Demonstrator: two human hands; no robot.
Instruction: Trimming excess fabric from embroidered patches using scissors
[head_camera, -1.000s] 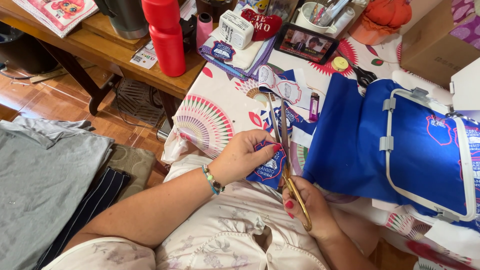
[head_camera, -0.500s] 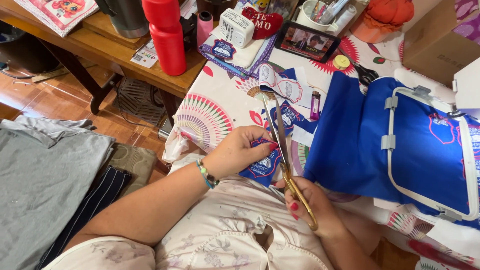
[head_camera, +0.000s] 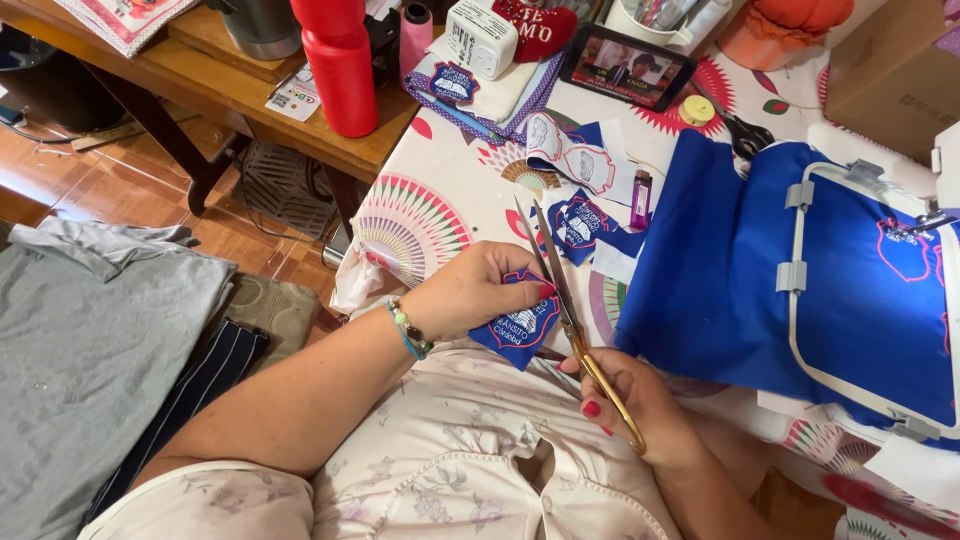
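My left hand (head_camera: 480, 290) pinches a blue embroidered patch (head_camera: 520, 330) with a red border at the table's near edge. My right hand (head_camera: 630, 400) grips gold-handled scissors (head_camera: 565, 310), whose blades point away from me and lie against the patch's right edge. The blades look slightly apart. A beaded bracelet circles my left wrist. Blue fabric (head_camera: 720, 270) lies just right of the scissors, stretched farther right in a white embroidery hoop (head_camera: 800, 280).
More cut patches (head_camera: 580, 225) and a small purple lighter (head_camera: 640, 198) lie on the patterned tablecloth (head_camera: 420, 225). Behind stand a red bottle (head_camera: 340, 65), a phone (head_camera: 625, 65), a pink thread spool (head_camera: 414, 35) and black scissors (head_camera: 745, 135). Grey cloth (head_camera: 80, 340) lies on the floor at left.
The scissors have turned slightly and moved along the patch's edge. My left hand has shifted the patch a little. The view has tipped down slightly.
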